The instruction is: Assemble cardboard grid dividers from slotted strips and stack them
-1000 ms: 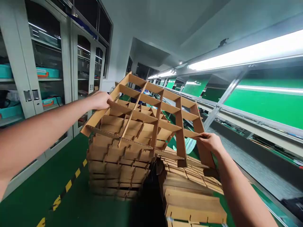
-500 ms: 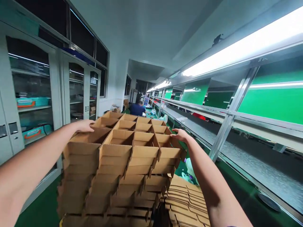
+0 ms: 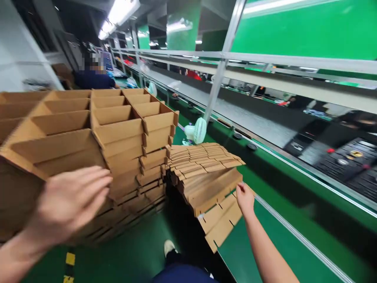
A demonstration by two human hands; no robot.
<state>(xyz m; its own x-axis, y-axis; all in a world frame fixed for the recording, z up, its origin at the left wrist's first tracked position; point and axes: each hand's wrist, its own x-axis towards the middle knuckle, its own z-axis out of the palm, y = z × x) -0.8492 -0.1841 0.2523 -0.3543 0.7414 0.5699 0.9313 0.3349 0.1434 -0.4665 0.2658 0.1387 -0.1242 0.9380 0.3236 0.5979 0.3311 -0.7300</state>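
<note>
My left hand [image 3: 75, 196], slightly blurred, hangs in front of the tall stack of cardboard dividers [image 3: 122, 131]. Its fingers are stretched out, and nothing shows in them. The dividers are assembled into square cells and piled in several layers. On the right, my right hand [image 3: 245, 196] has its fingers closed at the edge of the flat slotted cardboard strips [image 3: 218, 188]. These strips lie in a fanned, overlapping pile on the green bench. The exact grip is partly hidden by the fingers.
A pale green fan [image 3: 196, 131] stands behind the strips. Along the right runs a conveyor line [image 3: 265, 129] with metal posts and black trays [image 3: 353, 165]. A person in dark blue [image 3: 94, 78] sits beyond the dividers. Yellow-black tape [image 3: 70, 258] marks the green floor.
Both hands have left the top of the divider stack. My view has turned right and down. My left hand is now before the stack, my right hand at the flat strips.
</note>
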